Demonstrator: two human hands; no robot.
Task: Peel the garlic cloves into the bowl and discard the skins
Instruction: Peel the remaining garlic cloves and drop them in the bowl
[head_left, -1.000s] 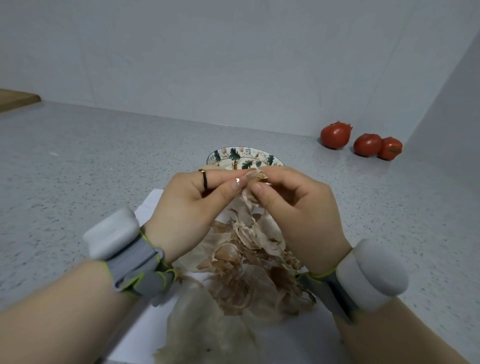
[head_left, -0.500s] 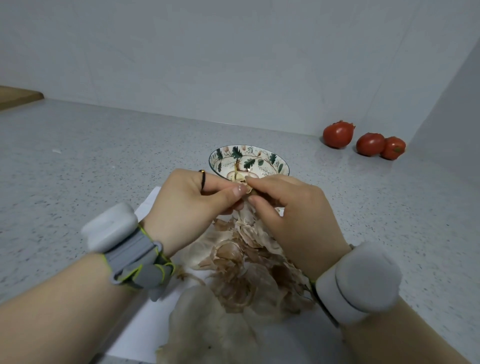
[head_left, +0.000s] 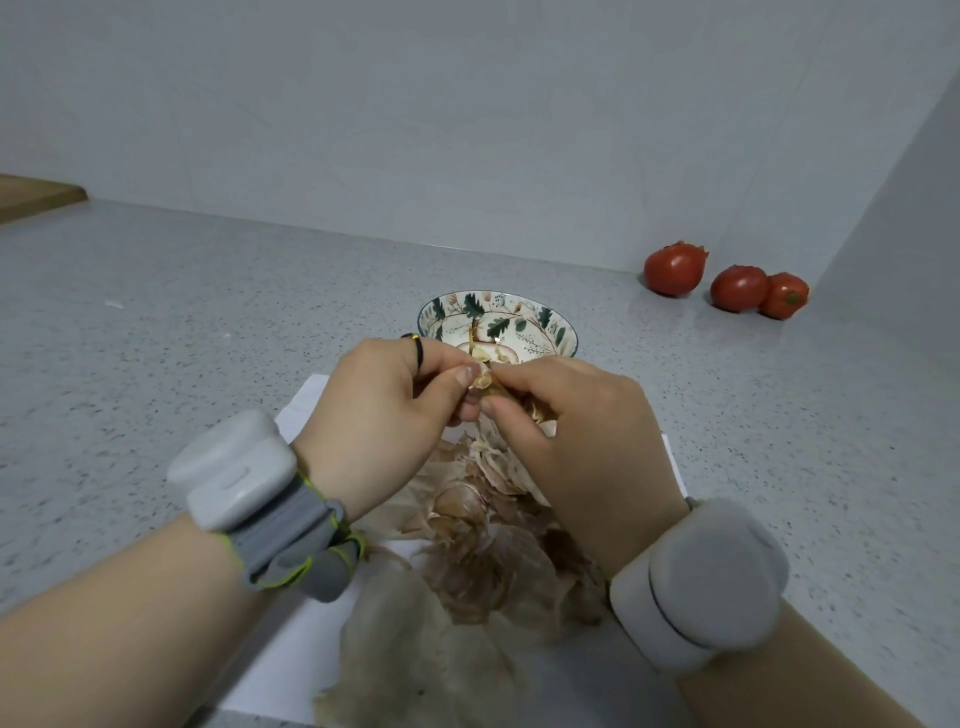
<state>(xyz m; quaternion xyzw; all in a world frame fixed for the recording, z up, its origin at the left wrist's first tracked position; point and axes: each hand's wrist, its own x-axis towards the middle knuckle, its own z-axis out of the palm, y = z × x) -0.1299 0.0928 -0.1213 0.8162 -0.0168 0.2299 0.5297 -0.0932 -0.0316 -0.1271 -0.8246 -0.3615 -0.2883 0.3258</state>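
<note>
A speckled grey surface (head_left: 208, 338) carries a patterned bowl (head_left: 540, 312) at centre frame, a white sheet (head_left: 306, 410) just below it, three tomatoes (head_left: 675, 270) at the upper right by the wall, and a wooden board (head_left: 36, 195) at the left edge.

Green-leafed bowl (head_left: 545, 319); red fruit (head_left: 675, 269), perhaps tomatoes.

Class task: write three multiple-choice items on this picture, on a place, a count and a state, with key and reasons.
1. Where stands the leaf-patterned ceramic bowl? A) just beyond the left hand and right hand B) on a wooden board C) against the wall
2. How many round red tomatoes lie by the wall? A) two B) three C) four
3. What grips the small pale garlic clove? A) one hand B) both hands C) nothing
Key: 1A, its rim shows behind them; 2B, three are visible; 3B, both pinch it.
</note>
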